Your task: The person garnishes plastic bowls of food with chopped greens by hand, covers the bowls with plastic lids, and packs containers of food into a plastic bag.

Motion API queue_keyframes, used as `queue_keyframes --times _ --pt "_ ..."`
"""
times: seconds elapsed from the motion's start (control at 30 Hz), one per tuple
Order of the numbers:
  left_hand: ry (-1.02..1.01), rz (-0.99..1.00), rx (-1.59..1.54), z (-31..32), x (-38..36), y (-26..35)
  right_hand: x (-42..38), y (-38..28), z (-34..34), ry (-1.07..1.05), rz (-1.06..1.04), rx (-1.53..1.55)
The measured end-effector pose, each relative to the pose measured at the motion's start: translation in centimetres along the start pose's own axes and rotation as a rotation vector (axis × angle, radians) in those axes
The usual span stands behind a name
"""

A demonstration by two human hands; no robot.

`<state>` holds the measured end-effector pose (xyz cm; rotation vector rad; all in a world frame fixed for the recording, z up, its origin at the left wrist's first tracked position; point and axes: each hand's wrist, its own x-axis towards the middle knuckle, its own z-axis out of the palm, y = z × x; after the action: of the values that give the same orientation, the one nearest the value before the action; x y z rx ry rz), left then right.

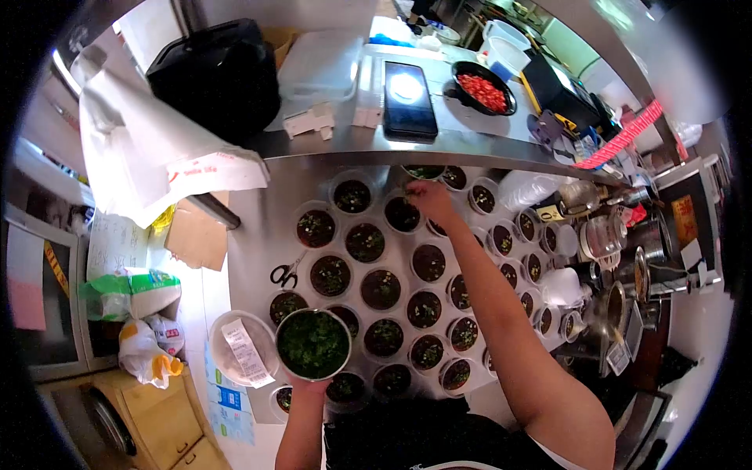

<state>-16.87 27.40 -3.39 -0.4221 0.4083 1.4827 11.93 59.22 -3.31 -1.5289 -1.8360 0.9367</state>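
My left hand [309,385] grips a round metal bowl [350,345] full of chopped green herbs [313,341] from below, near my body. My right arm stretches to the back of the counter, where my right hand [429,199] is held with its fingers pinched together over a clear plastic cup [403,214] with dark contents. Whatever lies between those fingers is too small to make out. Around both hands stand several similar cups in rows, such as one cup [381,290] with dark sauce and bits of green and pale pieces.
Black-handled scissors [284,275] lie left of the cups. A white tub [222,356] with a printed receipt [246,356] stands beside the bowl. A metal shelf [345,146] overhangs the back, bearing a phone [409,99] and a black bowl of chopped red pieces [482,92]. Pots and jars crowd the right.
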Motion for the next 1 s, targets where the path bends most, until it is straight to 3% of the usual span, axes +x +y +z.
queue_keyframes --times 0.03,0.13,0.23,0.43,0.53,0.73,0.77,0.87,0.9,1.0 --pt "-0.061 -0.015 0.046 1.1 -0.4 -0.2 -0.7 0.6 -0.4 -0.017 -0.065 -0.200" --pt "-0.057 -0.018 -0.005 0.9 -1.0 -0.2 -1.0 1.7 -0.8 0.008 0.029 -0.241" --pt "-0.084 -0.055 0.051 0.2 -2.0 -0.1 -2.0 -1.5 -1.9 0.061 0.091 -0.134" --pt "0.086 -0.084 -0.126 -0.8 -2.8 -0.6 -1.5 1.5 0.2 -0.099 -0.280 -0.387" --pt "0.008 -0.103 -0.045 -0.6 -3.9 -1.1 -1.6 0.4 -0.7 -0.014 -0.121 -0.239" --pt "-0.024 -0.092 0.007 -0.2 -5.7 -2.5 -2.9 0.5 -3.4 0.157 -0.122 -0.061" --pt "-0.028 -0.095 -0.001 -0.5 -6.0 -2.6 -2.2 2.3 -3.4 0.161 -0.085 0.109" --pt "-0.076 -0.075 0.002 -1.0 -7.2 -3.6 -2.9 4.0 -5.5 0.192 -0.023 0.075" --pt "-0.086 -0.070 0.033 -1.2 -7.6 -4.0 -3.3 4.9 -6.0 0.163 -0.009 0.010" --pt "-0.163 -0.059 0.091 -1.6 -8.7 -5.2 -4.7 7.7 -6.4 0.069 -0.264 -0.598"
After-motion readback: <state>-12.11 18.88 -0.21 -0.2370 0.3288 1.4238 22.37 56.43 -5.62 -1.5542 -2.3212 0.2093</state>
